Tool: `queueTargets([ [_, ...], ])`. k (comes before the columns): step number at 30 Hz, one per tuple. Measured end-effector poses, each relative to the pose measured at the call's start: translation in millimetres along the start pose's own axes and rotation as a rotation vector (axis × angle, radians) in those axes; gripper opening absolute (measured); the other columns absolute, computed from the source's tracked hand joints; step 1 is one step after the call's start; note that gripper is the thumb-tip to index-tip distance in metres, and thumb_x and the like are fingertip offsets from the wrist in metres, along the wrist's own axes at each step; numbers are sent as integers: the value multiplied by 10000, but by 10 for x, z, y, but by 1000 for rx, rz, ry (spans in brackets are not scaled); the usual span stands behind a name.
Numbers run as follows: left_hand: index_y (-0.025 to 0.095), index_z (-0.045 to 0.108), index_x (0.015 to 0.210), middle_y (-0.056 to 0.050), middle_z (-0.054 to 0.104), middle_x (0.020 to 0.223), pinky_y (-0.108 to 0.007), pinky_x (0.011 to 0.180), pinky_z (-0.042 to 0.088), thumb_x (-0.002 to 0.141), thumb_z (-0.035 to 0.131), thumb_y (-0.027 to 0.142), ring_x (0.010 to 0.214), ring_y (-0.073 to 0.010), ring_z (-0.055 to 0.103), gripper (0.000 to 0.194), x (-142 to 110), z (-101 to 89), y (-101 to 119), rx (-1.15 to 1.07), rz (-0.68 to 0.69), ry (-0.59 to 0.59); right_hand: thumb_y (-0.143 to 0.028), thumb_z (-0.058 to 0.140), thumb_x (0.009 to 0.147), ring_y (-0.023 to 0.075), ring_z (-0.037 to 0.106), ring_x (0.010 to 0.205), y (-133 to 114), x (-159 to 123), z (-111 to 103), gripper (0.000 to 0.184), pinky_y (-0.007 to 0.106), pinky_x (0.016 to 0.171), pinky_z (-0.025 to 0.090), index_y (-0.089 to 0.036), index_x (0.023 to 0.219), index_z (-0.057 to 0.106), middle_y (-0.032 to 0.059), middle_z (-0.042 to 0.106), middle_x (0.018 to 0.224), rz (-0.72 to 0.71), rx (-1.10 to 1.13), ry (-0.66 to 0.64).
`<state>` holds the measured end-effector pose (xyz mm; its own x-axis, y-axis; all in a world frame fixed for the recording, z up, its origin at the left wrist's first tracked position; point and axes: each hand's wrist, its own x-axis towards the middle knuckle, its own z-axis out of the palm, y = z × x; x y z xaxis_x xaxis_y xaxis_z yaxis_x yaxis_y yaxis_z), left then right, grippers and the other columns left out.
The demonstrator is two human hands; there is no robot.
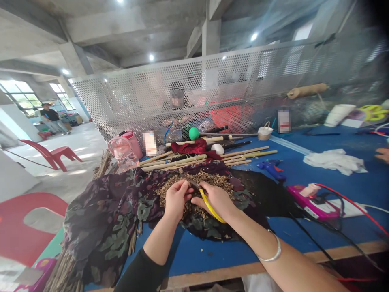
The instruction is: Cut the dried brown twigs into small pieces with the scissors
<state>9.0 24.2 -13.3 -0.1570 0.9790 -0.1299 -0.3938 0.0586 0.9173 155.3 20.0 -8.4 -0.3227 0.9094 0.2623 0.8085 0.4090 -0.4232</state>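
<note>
My right hand (217,198) is closed round the scissors (212,207), whose yellow handles show below the palm. Their dark blades point up and left, towards the fingertips of my left hand (178,196). That left hand is pinched shut, and whatever lies between its fingers is too small to make out. Beneath both hands spreads a heap of cut, brownish dried plant bits (223,180). The heap lies on a dark floral cloth (121,219), which is bunched up on the left and drapes over the table's front edge.
Bamboo sticks (188,161) lie behind the heap, beside a pink bottle bag (124,148) and a green ball (193,133). On the right are a blue glue gun (273,169), a magenta power strip (316,202) with cables, and white gloves (336,160). A perforated metal screen (136,97) stands behind; another person's hand (382,155) shows far right.
</note>
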Motion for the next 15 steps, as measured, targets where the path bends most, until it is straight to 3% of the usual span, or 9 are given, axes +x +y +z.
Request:
queueTargets([
  [4, 127, 633, 776, -26, 625, 742, -145, 528, 457, 646, 729, 284, 620, -64, 580, 225, 17, -16, 47, -106, 0, 7, -559, 543, 757, 248, 617, 912, 2, -8, 5, 527, 307, 731, 443, -174, 1113, 486, 105, 632, 1002, -45, -13, 53],
  [9, 122, 638, 739, -13, 622, 660, -160, 527, 449, 594, 742, 348, 582, -71, 566, 287, 18, -9, -9, -36, 23, -2, -580, 629, 676, 247, 583, 892, 25, -2, 38, 596, 334, 772, 442, -164, 1087, 510, 107, 603, 930, -92, -41, 93],
  [15, 133, 651, 698, -25, 656, 654, -201, 557, 463, 652, 678, 318, 593, -108, 588, 192, -7, 5, -31, 131, 87, 8, -611, 579, 705, 241, 597, 893, 8, 1, 29, 584, 321, 762, 447, -167, 1080, 523, 103, 618, 927, -91, -31, 91],
])
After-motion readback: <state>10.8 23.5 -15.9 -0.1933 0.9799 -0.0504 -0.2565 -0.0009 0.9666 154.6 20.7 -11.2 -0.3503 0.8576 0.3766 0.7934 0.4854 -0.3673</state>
